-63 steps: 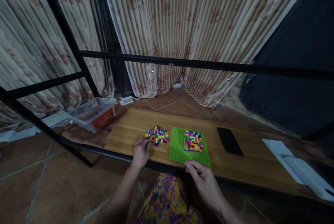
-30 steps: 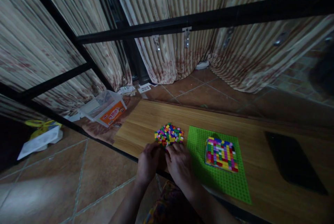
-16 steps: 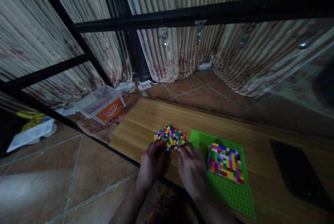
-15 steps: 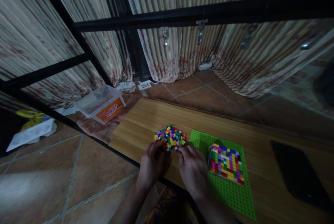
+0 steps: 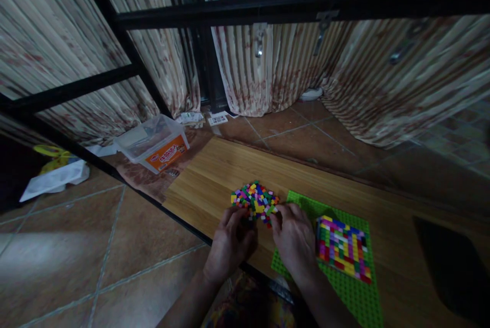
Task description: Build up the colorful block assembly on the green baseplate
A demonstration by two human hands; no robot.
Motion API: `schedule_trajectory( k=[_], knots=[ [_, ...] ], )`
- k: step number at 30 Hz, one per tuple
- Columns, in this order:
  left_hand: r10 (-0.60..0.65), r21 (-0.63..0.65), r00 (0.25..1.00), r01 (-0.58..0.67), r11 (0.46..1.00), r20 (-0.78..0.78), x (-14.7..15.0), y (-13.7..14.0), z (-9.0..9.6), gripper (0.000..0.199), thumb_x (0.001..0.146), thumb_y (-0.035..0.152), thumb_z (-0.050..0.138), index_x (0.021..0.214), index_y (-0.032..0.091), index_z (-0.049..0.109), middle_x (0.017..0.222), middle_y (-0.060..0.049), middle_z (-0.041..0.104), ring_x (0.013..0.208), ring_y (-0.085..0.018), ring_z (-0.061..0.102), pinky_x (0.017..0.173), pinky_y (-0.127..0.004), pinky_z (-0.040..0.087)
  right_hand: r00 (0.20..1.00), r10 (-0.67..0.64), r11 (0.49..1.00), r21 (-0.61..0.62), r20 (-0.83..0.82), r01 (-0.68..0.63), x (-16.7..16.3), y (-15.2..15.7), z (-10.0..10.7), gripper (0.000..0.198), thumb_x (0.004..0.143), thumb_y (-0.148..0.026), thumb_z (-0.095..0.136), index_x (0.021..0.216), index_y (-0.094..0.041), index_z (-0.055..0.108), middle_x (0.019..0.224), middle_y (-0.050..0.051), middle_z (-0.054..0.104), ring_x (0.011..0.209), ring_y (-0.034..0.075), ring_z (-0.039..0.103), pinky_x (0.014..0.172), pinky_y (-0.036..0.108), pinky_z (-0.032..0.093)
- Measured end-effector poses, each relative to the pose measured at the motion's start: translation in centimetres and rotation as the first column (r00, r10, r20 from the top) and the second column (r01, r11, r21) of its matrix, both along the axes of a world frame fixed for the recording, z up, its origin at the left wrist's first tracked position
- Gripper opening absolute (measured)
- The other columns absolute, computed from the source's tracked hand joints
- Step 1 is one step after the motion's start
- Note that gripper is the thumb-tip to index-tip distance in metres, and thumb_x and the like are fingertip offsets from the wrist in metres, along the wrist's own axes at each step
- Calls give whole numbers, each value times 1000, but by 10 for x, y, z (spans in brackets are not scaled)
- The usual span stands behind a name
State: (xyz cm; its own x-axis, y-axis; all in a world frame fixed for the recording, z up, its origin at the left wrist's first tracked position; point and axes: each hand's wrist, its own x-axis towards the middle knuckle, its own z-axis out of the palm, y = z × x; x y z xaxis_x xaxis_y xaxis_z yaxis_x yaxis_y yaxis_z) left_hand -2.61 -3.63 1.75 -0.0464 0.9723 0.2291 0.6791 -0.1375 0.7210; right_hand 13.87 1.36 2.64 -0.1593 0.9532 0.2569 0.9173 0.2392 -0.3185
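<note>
A loose pile of small coloured building bricks (image 5: 254, 196) lies on the wooden table. My left hand (image 5: 229, 241) is at the pile's near left edge, fingers curved and thumb apart from them; I see nothing held in it. On the pile's right side my right hand (image 5: 294, 238) has thumb and forefinger closed together, with a small pale green brick (image 5: 272, 210) at the fingertips. Beside that hand, a green baseplate (image 5: 350, 292) carries a flat block of many-coloured bricks (image 5: 343, 247). My right hand and forearm cover part of the baseplate's left side.
The wooden tabletop (image 5: 218, 162) runs from left to right. A dark flat object (image 5: 451, 267) lies on its right part. Beyond its left end stands a clear plastic box (image 5: 153, 139) with an orange label. A black metal frame (image 5: 229, 11) and striped curtains (image 5: 245, 73) are behind.
The view has shifted slightly, so the table things appear further right. My right hand's fingertips have moved a little up along the pile's right edge; my left hand stays by the pile.
</note>
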Motion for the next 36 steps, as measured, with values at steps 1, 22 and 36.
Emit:
schedule_trajectory(
  k=[1, 22, 36],
  knots=[
    [5, -5, 1000, -5, 1000, -1, 0, 0, 0, 41, 82, 20, 61, 122, 22, 51, 122, -8, 53, 110, -19, 57, 93, -32, 51, 1000, 2, 1000, 0, -27, -2, 0, -1, -1, 13, 87, -24, 54, 96, -19, 62, 93, 9, 62, 91, 24, 54, 80, 35, 41],
    [-50, -111, 963, 82, 990, 263, 22, -4, 33, 23, 90, 24, 52, 109, 23, 64, 103, -3, 71, 93, -15, 66, 83, -25, 52, 701, 53, 962, -151, -711, -226, 1, -30, 19, 18, 88, -32, 51, 92, -22, 66, 90, 3, 71, 83, 15, 66, 74, 25, 51],
    [114, -277, 946, -26, 960, 305, 39, -16, 24, 16, 85, 24, 54, 89, 20, 69, 78, 0, 72, 69, -13, 66, 65, -20, 50, 833, 12, 988, -121, -553, -94, -3, -49, -4, 17, 90, -26, 49, 87, -21, 65, 84, 4, 70, 77, 16, 66, 69, 27, 51]
  ],
)
